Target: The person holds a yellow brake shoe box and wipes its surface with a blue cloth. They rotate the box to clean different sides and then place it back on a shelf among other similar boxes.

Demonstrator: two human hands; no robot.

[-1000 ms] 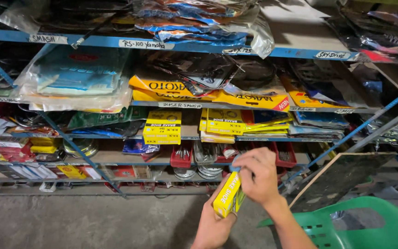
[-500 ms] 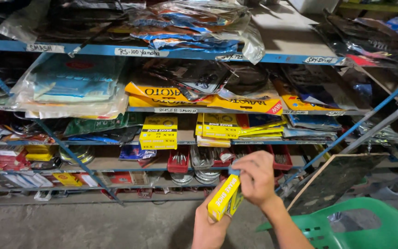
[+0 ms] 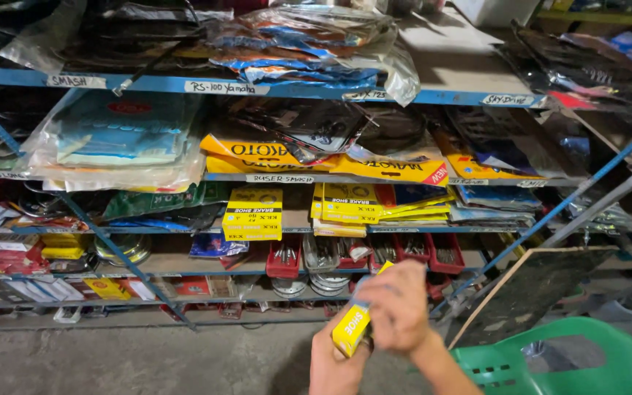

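Head view, the only one.

- Left hand (image 3: pixel 336 364) is closed around the lower end of a small yellow box (image 3: pixel 350 330) and holds it tilted, upper end leaning to the right.
- Right hand (image 3: pixel 398 307) sits over the box's upper end with fingers curled. It's motion-blurred, so I can't tell if it is pinching a flap or just resting there.
- The box is in the air between both hands, low in the frame, clear of the rack and touching nothing else.
- Step in hand, my read: working on the top end of the box, opening or closing it. Can't say which.
- Whatever comes next calls for the left hand to keep the box steady while the right works the end, and for a slower move so the flap can be seen.

Around the grip:
- Straight above and beyond: blue metal rack (image 3: pixel 148 84), packed.
- Just above the right hand: red bins (image 3: pixel 284 260) of small metal parts.
- One shelf higher: stacked yellow cartons (image 3: pixel 252 213), same colour as the held box, with more to their right (image 3: pixel 349 205).
- Top shelf: clear bags (image 3: pixel 309 36) of dark coiled parts.
- Right of the hands, near: green plastic chair (image 3: pixel 572 358).
- Behind the chair: dark board (image 3: pixel 528 292) leaning on the rack.
- Left and below: grey concrete floor (image 3: pixel 148 358).
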